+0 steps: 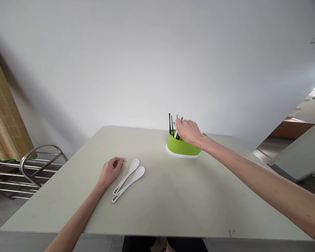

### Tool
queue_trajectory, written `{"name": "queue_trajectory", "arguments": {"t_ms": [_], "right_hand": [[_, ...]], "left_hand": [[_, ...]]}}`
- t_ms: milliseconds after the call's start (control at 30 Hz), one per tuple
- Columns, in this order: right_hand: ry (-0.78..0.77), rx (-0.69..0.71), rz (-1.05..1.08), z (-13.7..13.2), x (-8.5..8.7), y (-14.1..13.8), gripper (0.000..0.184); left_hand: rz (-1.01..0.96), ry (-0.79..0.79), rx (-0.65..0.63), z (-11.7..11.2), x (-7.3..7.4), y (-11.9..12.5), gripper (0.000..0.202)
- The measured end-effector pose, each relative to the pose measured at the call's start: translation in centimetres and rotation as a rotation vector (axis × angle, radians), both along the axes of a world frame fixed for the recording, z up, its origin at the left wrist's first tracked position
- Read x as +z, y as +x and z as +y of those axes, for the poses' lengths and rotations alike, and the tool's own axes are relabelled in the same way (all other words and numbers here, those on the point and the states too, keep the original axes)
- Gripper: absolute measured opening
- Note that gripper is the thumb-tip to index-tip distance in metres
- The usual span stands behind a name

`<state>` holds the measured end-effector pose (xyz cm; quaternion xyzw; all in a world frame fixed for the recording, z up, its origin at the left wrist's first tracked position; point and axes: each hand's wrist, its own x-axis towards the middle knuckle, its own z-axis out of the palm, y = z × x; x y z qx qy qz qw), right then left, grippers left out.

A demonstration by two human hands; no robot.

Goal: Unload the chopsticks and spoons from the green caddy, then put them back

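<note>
Two white spoons [133,165] with dark and red marks on their handles lie side by side on the table, slanting up to the right. My left hand [111,170] rests on the table just left of them, its fingers loosely curled with nothing seen in them. Toward the back, a green utensil holder [183,147] with a white base holds several black chopsticks [170,122]. Above it, my right hand [188,130] is closed on a white spoon [175,124], mostly covered by the fingers. How deep this spoon sits in the holder is hidden.
The pale table [157,210] reaches back to a white wall [147,63]. At the left stand a metal rack [39,168] and a rolled bamboo mat [7,112]. My legs [141,244] are below the table's front edge.
</note>
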<state>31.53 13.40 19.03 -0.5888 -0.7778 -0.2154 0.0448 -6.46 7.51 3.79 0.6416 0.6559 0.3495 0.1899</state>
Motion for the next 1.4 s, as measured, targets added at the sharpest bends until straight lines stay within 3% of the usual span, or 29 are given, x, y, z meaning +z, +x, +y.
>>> {"name": "queue_trajectory", "arguments": {"t_ms": [400, 600, 733, 867, 1000, 1133, 1267, 1400], "right_hand": [[-0.187, -0.062, -0.055, 3.7, -4.0, -3.8, 0.047], [-0.153, -0.082, -0.002, 3.1, -3.7, -3.8, 0.042], [-0.076, -0.044, 0.040, 0.6, -2.4, -2.0, 0.040], [-0.031, 0.092, 0.123, -3.0, -1.8, 1.0, 0.038], [-0.168, 0.355, 0.115, -7.4, -2.6, 4.1, 0.037], [-0.299, 0.586, 0.066, -12.0, -4.2, 6.0, 0.035], [-0.357, 0.695, 0.129, -15.8, -5.2, 6.7, 0.034], [-0.365, 0.733, 0.224, -18.2, -4.7, 6.9, 0.031]], "left_hand": [[0.026, -0.024, -0.032, -0.1, -0.2, 0.1, 0.038], [0.021, -0.034, -0.028, -0.2, 0.0, 0.1, 0.039], [0.032, -0.037, -0.040, -0.2, 0.0, -0.1, 0.040], [0.119, -0.028, -0.108, -0.1, 0.0, 0.1, 0.046], [0.243, 0.029, -0.194, -0.2, 0.2, 0.9, 0.049], [0.323, 0.050, -0.200, -0.6, 0.1, 1.8, 0.049], [0.387, -0.007, -0.217, -0.6, 1.0, 2.0, 0.048], [0.442, -0.124, -0.122, -0.1, 2.8, 1.5, 0.044]]}}
